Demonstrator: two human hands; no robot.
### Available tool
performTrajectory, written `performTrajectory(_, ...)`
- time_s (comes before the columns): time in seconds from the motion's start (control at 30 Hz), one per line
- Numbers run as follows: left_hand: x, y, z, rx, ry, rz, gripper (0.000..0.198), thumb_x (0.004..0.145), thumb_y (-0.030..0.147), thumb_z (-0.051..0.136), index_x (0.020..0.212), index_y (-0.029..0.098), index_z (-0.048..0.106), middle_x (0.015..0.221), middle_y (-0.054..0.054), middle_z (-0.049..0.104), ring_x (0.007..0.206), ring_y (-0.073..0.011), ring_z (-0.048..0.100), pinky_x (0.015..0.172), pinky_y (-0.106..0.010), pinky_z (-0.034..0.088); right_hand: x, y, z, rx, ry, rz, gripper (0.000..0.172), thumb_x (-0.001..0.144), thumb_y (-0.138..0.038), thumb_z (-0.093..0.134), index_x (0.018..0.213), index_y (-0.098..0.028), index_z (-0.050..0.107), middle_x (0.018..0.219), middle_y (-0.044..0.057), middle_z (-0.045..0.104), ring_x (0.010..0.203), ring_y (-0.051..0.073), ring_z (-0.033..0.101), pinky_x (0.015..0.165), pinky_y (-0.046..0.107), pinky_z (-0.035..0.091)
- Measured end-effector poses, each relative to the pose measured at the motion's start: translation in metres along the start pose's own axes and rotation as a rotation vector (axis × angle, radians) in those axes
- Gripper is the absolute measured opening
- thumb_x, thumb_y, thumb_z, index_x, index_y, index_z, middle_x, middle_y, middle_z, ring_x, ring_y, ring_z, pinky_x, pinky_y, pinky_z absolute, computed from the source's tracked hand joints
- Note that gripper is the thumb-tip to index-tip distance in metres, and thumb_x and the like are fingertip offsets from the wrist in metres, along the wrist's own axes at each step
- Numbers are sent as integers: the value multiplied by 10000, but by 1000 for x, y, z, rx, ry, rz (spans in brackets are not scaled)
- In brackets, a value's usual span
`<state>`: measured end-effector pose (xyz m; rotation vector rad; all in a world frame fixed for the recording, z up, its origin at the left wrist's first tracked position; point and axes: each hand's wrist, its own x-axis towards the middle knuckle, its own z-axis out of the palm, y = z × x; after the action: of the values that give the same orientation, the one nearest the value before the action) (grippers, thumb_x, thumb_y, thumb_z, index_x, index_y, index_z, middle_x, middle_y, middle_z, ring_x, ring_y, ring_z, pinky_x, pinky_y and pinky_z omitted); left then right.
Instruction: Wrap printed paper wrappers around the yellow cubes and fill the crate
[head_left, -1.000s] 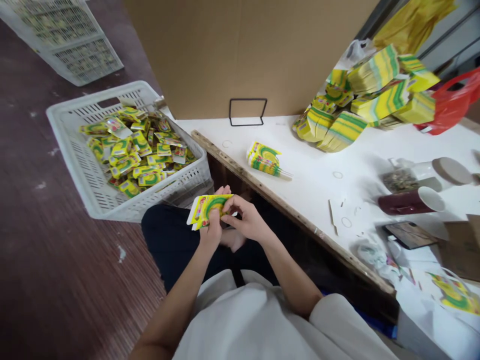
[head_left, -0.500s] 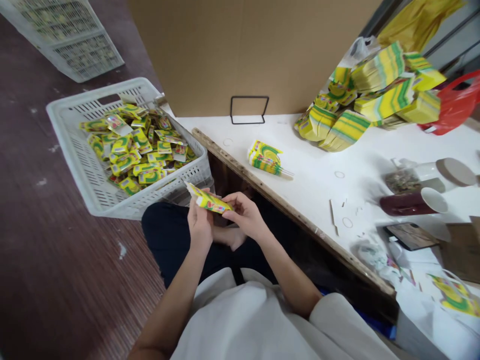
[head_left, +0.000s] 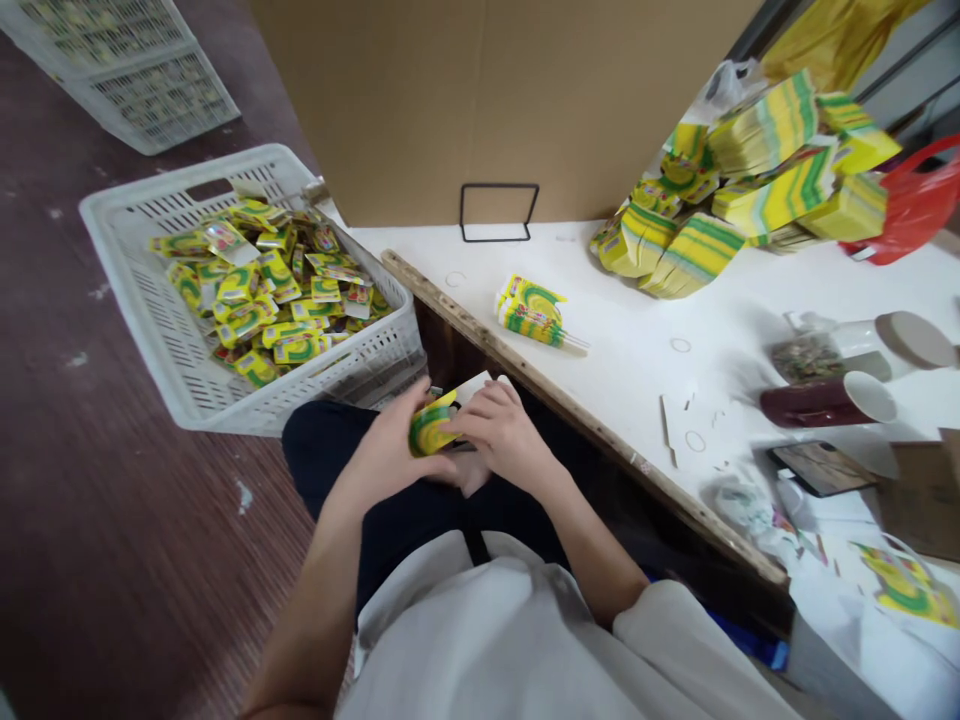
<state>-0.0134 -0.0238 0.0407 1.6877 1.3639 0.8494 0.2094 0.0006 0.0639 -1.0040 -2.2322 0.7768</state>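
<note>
Above my lap, my left hand (head_left: 386, 445) grips the left end of a yellow and green printed card pack (head_left: 430, 428). My right hand (head_left: 501, 432) is closed over its other end, with fingers bent across it. A white flap of the pack sticks up between the hands; its inside is mostly hidden by my fingers. On the white table just ahead lies a similar yellow-green printed pack (head_left: 531, 310) with thin pale sticks poking out of its right end. To the left, a white plastic basket (head_left: 142, 330) holds many small yellow-green packs (head_left: 274, 285).
A cardboard sheet (head_left: 480, 110) stands behind a black wire stand (head_left: 499, 240). Stacks of folded printed cards (head_left: 694, 255) lie at the back right, near a red bag (head_left: 926, 205). A maroon mug (head_left: 810, 402), a jar (head_left: 862, 345) and a phone (head_left: 825, 468) are at the right. The wooden table edge (head_left: 600, 425) runs diagonally.
The pack has turned in my hands, and its white flap now points up and right. My left hand has rolled over its left side; my right fingers have moved across its top.
</note>
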Motion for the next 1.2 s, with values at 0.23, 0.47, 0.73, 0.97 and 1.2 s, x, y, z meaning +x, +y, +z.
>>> performTrajectory(0.23,-4,8,45,138,116,-60,635,723,392,807,1256,201,520,1148,-104,694,1044,-316,688,883,-443,571,-3,-1,31,554,540,432,797,810,-540,732,1489,-241,443,1495,145,518,1384,309,486,1172,520,400)
performTrajectory(0.47,-7,8,49,219,141,203,635,820,315,737,1391,243,468,1246,-107,629,1172,-288,640,964,-400,540,-6,9,45,1256,12,614,628,680,-565,857,1183,-224,699,1207,90,738,1135,267,686,1089,466,507)
performTrajectory(0.73,-5,1,51,158,121,111,614,691,182,721,1245,242,462,1218,-91,602,993,-257,681,830,-376,570,-9,7,39,933,-5,331,842,842,-602,700,1554,-257,410,1579,99,472,1464,263,450,1224,435,356)
performTrajectory(0.97,2,-4,48,258,285,110,657,690,165,724,1302,190,486,1263,-152,579,1214,-339,579,1022,-504,496,-7,5,35,443,276,199,518,1028,-279,451,1545,-312,442,1551,61,515,1455,218,467,1237,429,354)
performTrajectory(1.2,-2,-5,26,259,197,144,505,762,359,789,1216,226,611,1148,-87,697,1066,-280,671,948,-410,546,-10,26,21,335,16,148,365,975,-298,599,1332,-318,676,1596,84,449,1501,261,401,1208,456,379)
